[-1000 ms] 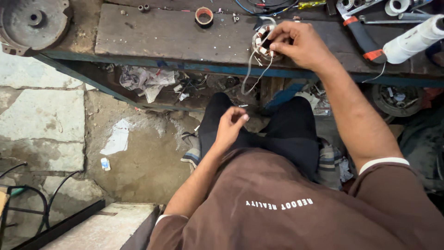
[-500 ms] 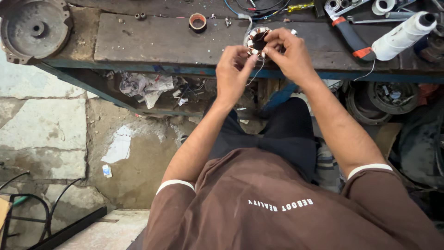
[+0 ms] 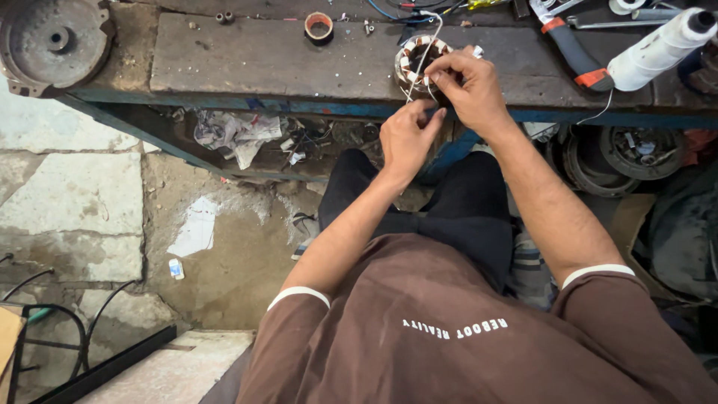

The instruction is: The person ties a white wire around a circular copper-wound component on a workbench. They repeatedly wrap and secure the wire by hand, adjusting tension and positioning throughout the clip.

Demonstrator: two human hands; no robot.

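A small round motor stator [image 3: 413, 60] with copper-coloured windings and white insulation sits near the front edge of a worn metal workbench [image 3: 247, 56]. My right hand [image 3: 471, 86] rests against its right side, fingers pinched on the windings. My left hand [image 3: 407, 135] is just below it at the bench edge, fingers closed on a thin white wire [image 3: 420, 63] that runs up over the stator.
On the bench lie a round cast motor cover [image 3: 48, 37] at far left, a small tape roll [image 3: 319, 26], pliers with orange-and-grey handles [image 3: 572, 49] and a white thread spool [image 3: 658, 49]. Under the bench are crumpled paper [image 3: 235, 135] and round motor parts [image 3: 632, 153].
My left hand rose from my lap to the bench edge and took the thin wire below the stator. My right hand stayed on the stator.
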